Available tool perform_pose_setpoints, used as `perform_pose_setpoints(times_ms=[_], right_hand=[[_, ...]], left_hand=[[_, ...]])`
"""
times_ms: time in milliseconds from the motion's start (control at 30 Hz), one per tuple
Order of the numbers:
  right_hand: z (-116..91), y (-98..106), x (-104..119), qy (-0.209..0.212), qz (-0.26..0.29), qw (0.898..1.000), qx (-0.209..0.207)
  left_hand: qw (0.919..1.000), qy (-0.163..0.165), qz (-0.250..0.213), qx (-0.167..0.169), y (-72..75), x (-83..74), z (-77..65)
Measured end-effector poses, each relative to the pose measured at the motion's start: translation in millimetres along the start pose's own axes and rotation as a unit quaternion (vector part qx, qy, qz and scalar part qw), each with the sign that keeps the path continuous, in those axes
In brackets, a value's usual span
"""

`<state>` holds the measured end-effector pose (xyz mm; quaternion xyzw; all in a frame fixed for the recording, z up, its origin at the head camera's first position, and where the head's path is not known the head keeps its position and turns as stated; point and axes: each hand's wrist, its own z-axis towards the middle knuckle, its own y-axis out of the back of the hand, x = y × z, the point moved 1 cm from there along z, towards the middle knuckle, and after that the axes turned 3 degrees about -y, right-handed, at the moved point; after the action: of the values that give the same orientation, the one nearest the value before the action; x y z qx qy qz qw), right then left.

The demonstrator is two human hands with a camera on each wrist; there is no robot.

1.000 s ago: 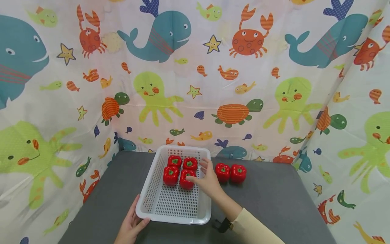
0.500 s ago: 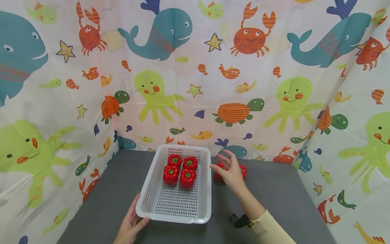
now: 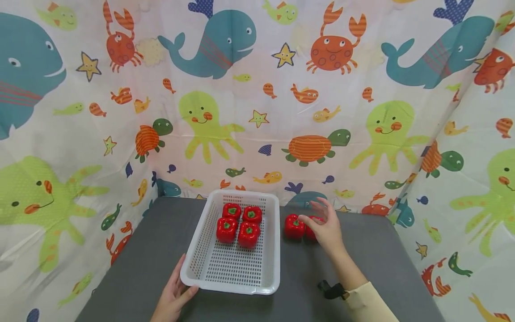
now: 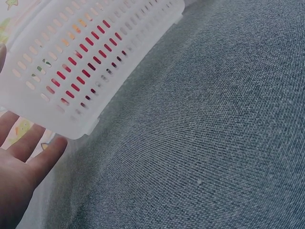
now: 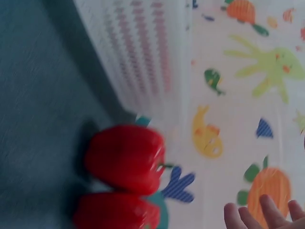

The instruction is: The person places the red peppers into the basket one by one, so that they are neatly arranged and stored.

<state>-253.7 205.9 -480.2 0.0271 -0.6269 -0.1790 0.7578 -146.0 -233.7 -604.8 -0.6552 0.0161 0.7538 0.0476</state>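
Observation:
My left hand (image 3: 175, 293) rests at the near left corner of a white plastic basket (image 3: 229, 286). Its thumb lies by the rim, and in the left wrist view its extended fingers (image 4: 45, 160) sit along the basket's outer wall. Four-lobed red bell peppers, several of them, stand grouped inside, one being the near right pepper (image 3: 248, 235). Right of the basket, two more stand side by side: a left pepper (image 3: 294, 226) and a right pepper (image 3: 310, 233), partly hidden behind my right hand (image 3: 327, 228). That hand hovers over them, fingers spread, holding nothing.
A dark grey tabletop (image 3: 132, 268) spreads under everything. Behind and at both sides hangs a white curtain (image 3: 257, 147) printed with sea animals. A black strap (image 3: 331, 290) shows at the right wrist beside the cream sleeve (image 3: 370, 304).
My right hand has moved right, from above the peppers in the basket to over the two peppers outside it. The left hand and the basket keep their places.

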Motion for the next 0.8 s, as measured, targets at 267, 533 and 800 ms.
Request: perform_pose_setpoints(times_ms=[267, 533, 800], right_hand=[[8.8, 25.9, -30.2, -0.003, -0.018, 1.000, 0.018], [20.3, 29.9, -83.7, -0.095, -0.077, 0.990, 0.076], [22.8, 28.2, -103.2, -0.112, -0.057, 0.988, 0.094]], left_hand=[[1.0000, 0.008, 0.001, 0.000, 0.2, 0.0, -0.5], [0.9995, 0.028, 0.013, -0.007, 2.3, 0.7, -0.9], [0.9999, 0.015, 0.005, -0.005, 0.9, 0.9, -1.9]])
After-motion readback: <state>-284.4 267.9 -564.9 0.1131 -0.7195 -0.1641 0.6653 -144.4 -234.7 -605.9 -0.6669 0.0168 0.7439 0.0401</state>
